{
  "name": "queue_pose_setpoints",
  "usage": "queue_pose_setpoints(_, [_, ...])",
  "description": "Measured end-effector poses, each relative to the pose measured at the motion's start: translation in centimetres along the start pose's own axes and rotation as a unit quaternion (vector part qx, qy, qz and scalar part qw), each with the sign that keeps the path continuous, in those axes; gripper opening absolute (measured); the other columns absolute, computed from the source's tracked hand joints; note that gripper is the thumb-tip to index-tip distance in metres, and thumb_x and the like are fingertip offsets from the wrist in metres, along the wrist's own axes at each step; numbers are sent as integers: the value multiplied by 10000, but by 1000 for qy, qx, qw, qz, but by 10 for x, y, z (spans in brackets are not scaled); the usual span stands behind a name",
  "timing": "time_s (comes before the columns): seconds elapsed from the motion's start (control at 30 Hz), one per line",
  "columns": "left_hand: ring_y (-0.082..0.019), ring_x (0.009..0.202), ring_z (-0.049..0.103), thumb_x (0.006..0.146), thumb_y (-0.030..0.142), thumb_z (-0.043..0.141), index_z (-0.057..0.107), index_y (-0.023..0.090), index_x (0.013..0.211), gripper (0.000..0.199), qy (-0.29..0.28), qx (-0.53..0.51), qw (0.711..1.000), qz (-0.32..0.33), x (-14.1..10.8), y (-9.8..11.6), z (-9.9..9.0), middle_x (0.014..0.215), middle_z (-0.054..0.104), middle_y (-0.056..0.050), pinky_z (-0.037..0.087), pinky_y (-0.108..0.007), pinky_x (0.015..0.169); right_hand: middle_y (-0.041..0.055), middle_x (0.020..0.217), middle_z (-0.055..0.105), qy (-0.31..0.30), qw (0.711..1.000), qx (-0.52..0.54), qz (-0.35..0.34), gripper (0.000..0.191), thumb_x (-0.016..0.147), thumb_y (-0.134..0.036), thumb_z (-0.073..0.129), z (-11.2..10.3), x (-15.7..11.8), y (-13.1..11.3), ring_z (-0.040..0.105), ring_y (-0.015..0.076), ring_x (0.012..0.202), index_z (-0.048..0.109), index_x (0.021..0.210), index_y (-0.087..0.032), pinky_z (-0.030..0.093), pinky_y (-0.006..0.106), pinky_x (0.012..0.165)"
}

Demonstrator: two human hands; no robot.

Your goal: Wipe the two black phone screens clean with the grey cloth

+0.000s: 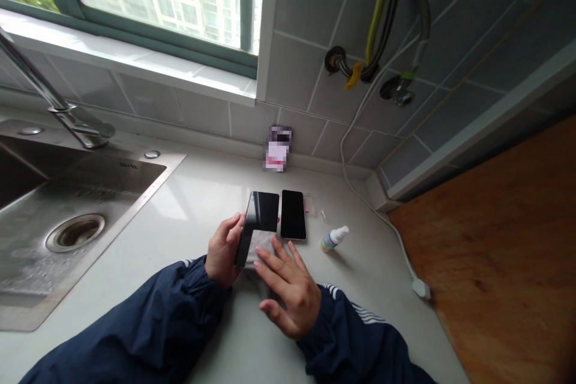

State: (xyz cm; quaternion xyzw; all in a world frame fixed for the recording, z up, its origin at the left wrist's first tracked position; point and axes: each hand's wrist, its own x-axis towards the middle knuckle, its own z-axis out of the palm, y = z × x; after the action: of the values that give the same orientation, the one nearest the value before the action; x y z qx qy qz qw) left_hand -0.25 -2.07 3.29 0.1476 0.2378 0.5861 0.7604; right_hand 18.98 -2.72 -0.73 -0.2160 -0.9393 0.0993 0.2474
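My left hand (225,249) is closed round the left edge of a black smartphone (263,210), which is tilted with its glossy screen facing up. On the lower part of that screen lies a small grey cleaning cloth (260,245) with a zigzag edge. Fingers outstretched and spread, my right hand (288,291) rests flat on the cloth, its thumb apart. Just right of the held phone, a second dark smartphone (293,215) lies flat on the counter. A small white-capped spray bottle (333,240) stands farther right.
Behind the second phone lies a clear, thin piece of plastic (311,204). A blurred pinkish item (278,151) leans on the wall. To the left are a steel sink (153,183) and faucet (85,126). A white cable (373,207) crosses the counter beside a wooden panel (490,240).
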Motion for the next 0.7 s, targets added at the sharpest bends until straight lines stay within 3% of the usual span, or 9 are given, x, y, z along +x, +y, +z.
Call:
queue_pose_setpoints(0.17, [-306,951,718,914,435,469,494,155,1440,596,29,19,999,-14,0,-3,-1,1119,743,-135,535,-420,886,92,1610,325,-10,1000,-5,25,646,1039,-565,229,1,0,3,166,317,1532,357,1530,-165,188,617,1211])
queue_pose_setpoints(0.33, [-321,1047,696,882,408,542,508,121,1431,621,73,60,994,-55,-4,-5,1,1147,746,-125,505,-423,946,90,1613,322,61,995,-11,83,683,1028,-603,169,4,1,6,173,320,1531,312,1556,-193,209,596,1210])
queue_pose_setpoints(0.53, [-318,1187,631,853,377,628,657,151,1289,492,-7,96,995,-35,-2,-11,-3,1214,732,-81,441,-392,1037,125,1615,306,141,976,-39,161,668,1038,-567,182,2,5,11,169,349,1527,312,1557,-168,236,603,1192])
queue_pose_setpoints(0.7, [-303,1137,654,829,366,668,703,155,1206,434,-9,106,994,-17,-1,-12,-4,1168,750,-70,477,-362,973,111,1592,360,161,973,-47,162,622,1049,-530,200,0,5,11,167,351,1527,392,1520,-172,198,608,1205])
